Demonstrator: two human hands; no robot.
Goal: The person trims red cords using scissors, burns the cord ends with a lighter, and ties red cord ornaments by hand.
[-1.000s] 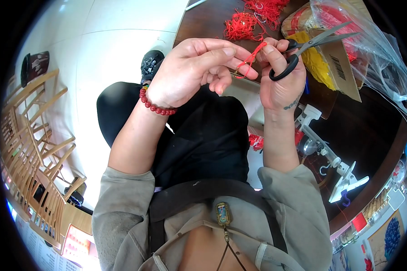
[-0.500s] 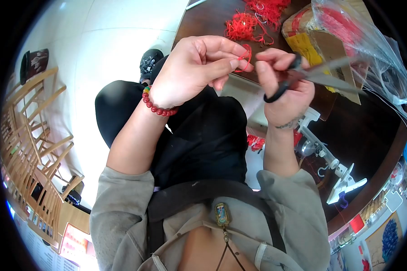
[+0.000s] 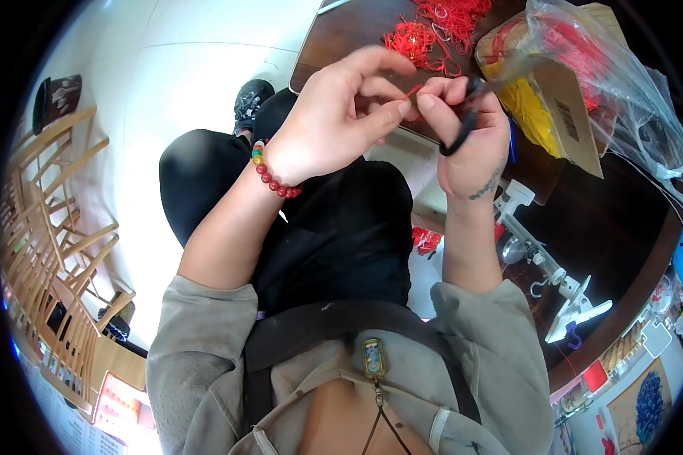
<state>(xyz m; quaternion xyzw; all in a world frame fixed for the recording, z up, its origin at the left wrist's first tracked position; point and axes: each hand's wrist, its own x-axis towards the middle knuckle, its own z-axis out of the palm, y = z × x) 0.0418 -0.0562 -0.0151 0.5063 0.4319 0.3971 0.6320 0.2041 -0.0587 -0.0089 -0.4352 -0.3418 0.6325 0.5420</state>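
Observation:
A small piece of red cord (image 3: 414, 91) sits between my two hands, mostly covered by fingers. My left hand (image 3: 334, 117) pinches it between thumb and fingers, with the index finger raised. My right hand (image 3: 474, 155) meets it there, thumb and forefinger pressed together at the cord. Black-handled scissors (image 3: 458, 139) hang on that same right hand, their blurred blades pointing up and right, away from the cord. Beyond the hands, tangled red cords (image 3: 410, 42) lie on the dark table (image 3: 341, 38).
An open cardboard box (image 3: 565, 114) with a yellow bag and clear plastic stands at the right. Nearer me is a white clamp stand (image 3: 535, 246). Wooden chairs (image 3: 53, 243) line the left side. My knees are under the hands.
My right hand has moved left and its fingers now meet the cord at my left hand. The cord's loop, visible before, is now mostly hidden. The scissors have swung upward.

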